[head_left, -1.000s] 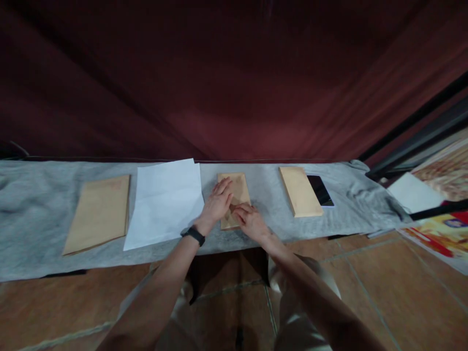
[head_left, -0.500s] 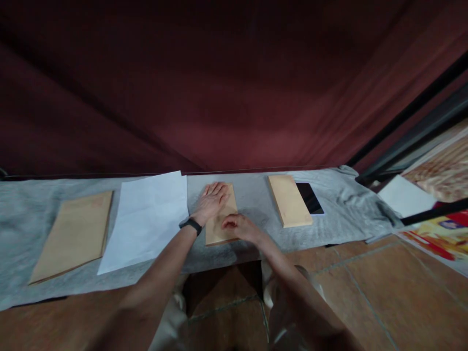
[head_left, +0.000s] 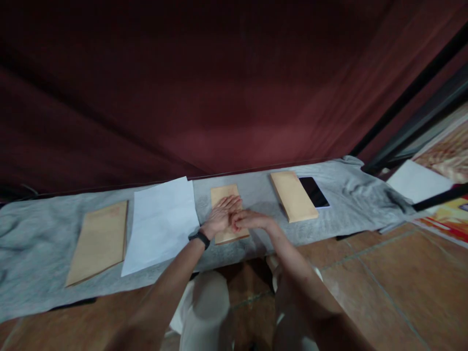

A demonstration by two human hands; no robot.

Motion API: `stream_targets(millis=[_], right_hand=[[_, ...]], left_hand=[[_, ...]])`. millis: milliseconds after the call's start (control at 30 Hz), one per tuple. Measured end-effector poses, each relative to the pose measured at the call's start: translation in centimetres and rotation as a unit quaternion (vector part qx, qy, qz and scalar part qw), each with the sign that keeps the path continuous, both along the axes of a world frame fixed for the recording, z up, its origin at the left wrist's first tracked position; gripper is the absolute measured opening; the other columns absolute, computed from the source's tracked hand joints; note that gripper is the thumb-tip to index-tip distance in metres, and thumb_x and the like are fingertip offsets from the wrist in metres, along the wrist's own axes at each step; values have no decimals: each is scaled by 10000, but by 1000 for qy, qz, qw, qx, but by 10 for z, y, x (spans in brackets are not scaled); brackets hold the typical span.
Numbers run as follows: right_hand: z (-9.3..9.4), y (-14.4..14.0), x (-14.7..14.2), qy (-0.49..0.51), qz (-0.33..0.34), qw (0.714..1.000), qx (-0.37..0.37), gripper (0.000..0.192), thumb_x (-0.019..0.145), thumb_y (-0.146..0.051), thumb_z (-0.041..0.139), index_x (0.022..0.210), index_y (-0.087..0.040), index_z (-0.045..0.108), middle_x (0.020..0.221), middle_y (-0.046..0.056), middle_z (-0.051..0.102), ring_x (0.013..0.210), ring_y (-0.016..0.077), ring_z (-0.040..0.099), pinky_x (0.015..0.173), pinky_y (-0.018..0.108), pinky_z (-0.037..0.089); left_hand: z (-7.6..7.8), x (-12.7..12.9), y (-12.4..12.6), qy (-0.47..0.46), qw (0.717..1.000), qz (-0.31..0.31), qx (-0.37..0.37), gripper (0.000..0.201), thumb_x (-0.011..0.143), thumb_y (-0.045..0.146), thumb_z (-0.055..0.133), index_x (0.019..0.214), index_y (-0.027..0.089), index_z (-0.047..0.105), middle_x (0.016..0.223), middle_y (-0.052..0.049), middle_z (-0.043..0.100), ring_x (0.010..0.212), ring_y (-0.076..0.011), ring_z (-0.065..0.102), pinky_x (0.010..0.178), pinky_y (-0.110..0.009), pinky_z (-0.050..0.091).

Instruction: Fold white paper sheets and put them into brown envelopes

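Observation:
In front of me a brown paper envelope (head_left: 230, 237) lies flat on a grey cloth. My left hand (head_left: 221, 214), with a dark band on its wrist, rests flat on it, fingers stretched out. Against the left hand's fingers, my right hand (head_left: 250, 219) is curled, its knuckles down on the envelope's right side. Nothing shows in the right hand's bent fingers. Both hands cover the envelope's middle.
White paper sheets (head_left: 161, 224) and larger brown envelopes (head_left: 98, 241) lie to the left. On the right are a thick brown envelope stack (head_left: 294, 196) and a dark-screened phone (head_left: 315, 192). A dark red curtain (head_left: 234, 112) hangs behind the grey cloth (head_left: 351, 204).
My left hand has slid down the envelope toward me. My right hand has come up against it; the two were apart before. The view has shifted slightly.

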State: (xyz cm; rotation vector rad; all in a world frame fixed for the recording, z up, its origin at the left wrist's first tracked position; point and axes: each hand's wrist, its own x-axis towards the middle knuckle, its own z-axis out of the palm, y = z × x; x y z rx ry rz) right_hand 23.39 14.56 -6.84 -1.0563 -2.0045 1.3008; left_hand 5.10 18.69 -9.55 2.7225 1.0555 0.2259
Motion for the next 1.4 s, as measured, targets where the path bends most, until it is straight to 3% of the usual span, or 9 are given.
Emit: stream_targets(millis=[100, 167, 267, 400, 533, 667, 1400], right_hand=[[4, 7, 7, 59, 8, 997, -48, 176, 794, -161, 557, 719, -181, 715, 721, 0, 708, 702, 148, 653, 718, 258, 538], [3, 12, 5, 104, -106, 988, -36, 199, 809, -172, 513, 792, -176, 712, 783, 11, 716, 763, 150, 657, 766, 265, 537], [-7, 16, -9, 80, -277, 957, 18, 220, 821, -178, 486, 829, -200, 705, 850, 8, 732, 830, 159, 666, 831, 287, 537], [-22, 11, -34, 30, -334, 941, 36, 241, 838, -172, 465, 853, -214, 702, 896, 23, 745, 876, 176, 679, 879, 311, 539], [-26, -4, -40, 19, -339, 939, 54, 255, 827, -147, 481, 912, -214, 711, 1011, 58, 754, 979, 201, 674, 953, 356, 521], [-20, -15, -32, 8, -310, 948, 77, 288, 770, -93, 488, 891, -216, 719, 1016, 50, 757, 975, 195, 679, 928, 331, 528], [-20, -23, -33, 11, -288, 950, 118, 253, 787, -96, 508, 894, -210, 706, 1000, 56, 726, 975, 190, 657, 932, 324, 513]], left_hand=[[-1, 0, -26, -18, 1000, -4, 9, 533, 1023, 357, 427, 1530, 192, 445, 1600, -94, 457, 1514, -199, 356, 1274, -435, 242], [0, -2, -45, -20, 1000, -3, 13, 504, 1055, 350, 347, 1517, 185, 462, 1584, -94, 479, 1501, -191, 382, 1275, -435, 244], [4, -9, -73, -16, 1000, -12, 10, 520, 1074, 375, 299, 1546, 195, 422, 1609, -87, 444, 1513, -183, 362, 1280, -433, 236], [10, -20, -99, -32, 999, -4, 12, 522, 1075, 423, 315, 1536, 212, 440, 1587, -93, 474, 1503, -194, 383, 1271, -448, 270], [13, -25, -115, -47, 999, 12, 23, 490, 1061, 419, 379, 1491, 216, 500, 1549, -102, 522, 1478, -218, 428, 1244, -479, 335], [14, -25, -121, -68, 997, 11, 27, 443, 1054, 328, 404, 1471, 232, 519, 1534, -80, 542, 1459, -201, 455, 1233, -472, 371], [14, -27, -121, -112, 993, 25, 3, 393, 1010, 252, 437, 1359, 220, 614, 1465, -79, 607, 1414, -215, 509, 1213, -472, 426]])
